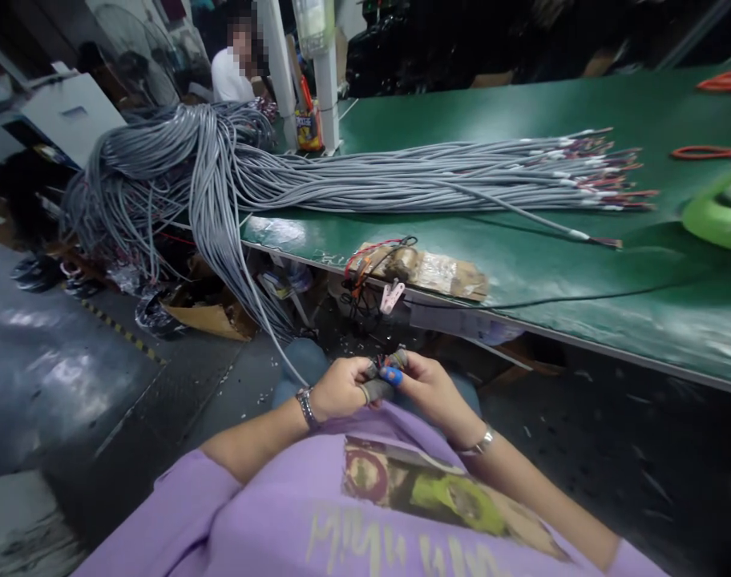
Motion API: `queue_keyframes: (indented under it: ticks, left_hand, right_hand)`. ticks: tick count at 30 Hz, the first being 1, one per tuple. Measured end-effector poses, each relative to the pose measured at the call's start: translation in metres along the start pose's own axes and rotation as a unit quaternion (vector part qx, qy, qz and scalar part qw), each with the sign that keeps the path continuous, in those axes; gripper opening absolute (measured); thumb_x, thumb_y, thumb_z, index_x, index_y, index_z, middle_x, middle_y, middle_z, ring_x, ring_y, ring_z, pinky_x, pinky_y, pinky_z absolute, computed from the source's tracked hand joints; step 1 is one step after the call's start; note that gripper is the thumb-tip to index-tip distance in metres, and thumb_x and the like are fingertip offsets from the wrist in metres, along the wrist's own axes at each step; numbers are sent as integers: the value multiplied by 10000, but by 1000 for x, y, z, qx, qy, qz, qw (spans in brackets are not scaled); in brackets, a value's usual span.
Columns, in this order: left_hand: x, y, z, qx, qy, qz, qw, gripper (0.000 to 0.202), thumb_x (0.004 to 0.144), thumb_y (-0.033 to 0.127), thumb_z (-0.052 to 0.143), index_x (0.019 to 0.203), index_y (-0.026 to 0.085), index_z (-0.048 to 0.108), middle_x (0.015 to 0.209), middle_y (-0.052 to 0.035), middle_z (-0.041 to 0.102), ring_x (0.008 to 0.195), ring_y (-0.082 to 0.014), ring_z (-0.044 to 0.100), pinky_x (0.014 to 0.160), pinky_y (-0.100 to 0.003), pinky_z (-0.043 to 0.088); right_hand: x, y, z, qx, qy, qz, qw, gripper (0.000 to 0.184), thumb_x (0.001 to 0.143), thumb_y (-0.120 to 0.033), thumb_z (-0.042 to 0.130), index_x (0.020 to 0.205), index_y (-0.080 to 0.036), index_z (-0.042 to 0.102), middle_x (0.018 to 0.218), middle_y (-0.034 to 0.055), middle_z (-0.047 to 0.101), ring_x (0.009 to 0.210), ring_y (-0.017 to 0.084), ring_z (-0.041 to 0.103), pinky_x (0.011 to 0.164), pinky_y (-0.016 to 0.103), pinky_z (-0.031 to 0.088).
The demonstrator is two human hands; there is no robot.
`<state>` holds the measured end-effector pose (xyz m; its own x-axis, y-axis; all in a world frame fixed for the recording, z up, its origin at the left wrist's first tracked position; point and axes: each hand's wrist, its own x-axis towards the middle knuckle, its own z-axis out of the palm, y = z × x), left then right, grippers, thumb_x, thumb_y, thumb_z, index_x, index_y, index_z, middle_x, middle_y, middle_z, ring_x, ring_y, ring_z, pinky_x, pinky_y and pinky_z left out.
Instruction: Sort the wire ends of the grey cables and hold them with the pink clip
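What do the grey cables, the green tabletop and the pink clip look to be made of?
The grey cables seem plastic-sheathed, with a soft sheen; thin reddish wires show at their ends. The green tabletop may be vinyl or rubber sheeting, smooth and glossy where light glares. The pink clip is probably plastic, going by its even pale colour; its finish is unclear.

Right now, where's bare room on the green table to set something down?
Two bare patches: beyond the cables, right of the white posts; and nearer, right of the cardboard, between the loose cable and the black wire. Crowded: the left end of the table, under heaped cables.
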<state>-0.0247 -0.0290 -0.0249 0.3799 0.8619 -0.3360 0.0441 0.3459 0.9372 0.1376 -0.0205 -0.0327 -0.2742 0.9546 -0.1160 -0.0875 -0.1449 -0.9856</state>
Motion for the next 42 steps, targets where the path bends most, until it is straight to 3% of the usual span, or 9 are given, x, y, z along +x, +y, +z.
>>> queue_keyframes:
  ticks: [9, 16, 20, 23, 28, 33, 37, 42]
  left_hand:
    - [3, -6, 5, -158, 88, -19, 983, 549, 543, 620, 795, 689, 176, 506, 529, 8, 637, 433, -135, 602, 421, -212, 432]
    - [3, 4, -3, -98, 13, -59, 993, 556, 524, 607, 810, 689, 175, 502, 494, 13, 603, 398, -131, 575, 408, -219, 422]
    - [9, 2, -6, -111, 97, -28, 989, 526, 545, 604, 780, 696, 178, 512, 525, -4, 631, 429, -135, 600, 405, -199, 399]
    - [14, -2, -5, -134, 151, -9, 979, 501, 578, 591, 751, 735, 182, 509, 570, -11, 658, 410, -122, 590, 354, -174, 301]
    - [16, 1, -8, -112, 92, -10, 989, 531, 569, 618, 759, 739, 175, 520, 588, -17, 663, 406, -113, 586, 351, -177, 281]
    - [18, 7, -13, -42, 36, -49, 997, 517, 551, 605, 796, 647, 172, 530, 470, 31, 567, 332, -76, 485, 351, -181, 283]
    - [22, 2, -12, -76, 77, -27, 994, 522, 607, 656, 729, 629, 170, 540, 508, -11, 608, 387, -108, 548, 385, -199, 351]
    - [24, -2, -9, -122, 126, -26, 984, 483, 599, 599, 743, 729, 158, 593, 530, -11, 625, 379, -110, 559, 340, -180, 231]
  right_hand:
    - [-3, -3, 4, 38, 10, -1, 999, 329, 686, -516, 781, 671, -208, 665, 593, -14, 601, 567, 139, 491, 614, 306, 458]
    - [3, -3, 1, -7, 0, -22, 1000, 336, 684, -526, 769, 668, -207, 664, 623, 0, 636, 594, 152, 530, 626, 305, 469]
    - [8, -4, 1, -42, 30, -7, 999, 379, 672, -557, 750, 656, -195, 641, 620, 6, 635, 589, 151, 531, 589, 286, 460]
    - [10, -5, 3, -43, 43, -3, 998, 402, 676, -581, 725, 638, -195, 619, 607, 7, 622, 577, 148, 518, 570, 280, 452]
    - [16, -8, 3, -26, 54, -2, 998, 384, 665, -566, 729, 620, -203, 609, 595, -4, 595, 577, 142, 496, 587, 281, 447]
    - [21, -8, 1, -22, 37, 24, 999, 396, 628, -568, 755, 634, -196, 619, 607, 3, 606, 580, 144, 496, 578, 284, 447]
    - [21, -5, 1, -30, 35, 9, 999, 424, 653, -600, 731, 628, -195, 608, 599, 9, 610, 570, 145, 500, 570, 287, 453]
    - [18, 3, 3, -67, 39, -20, 997, 415, 710, -591, 691, 613, -198, 601, 582, 12, 614, 557, 147, 507, 556, 284, 455]
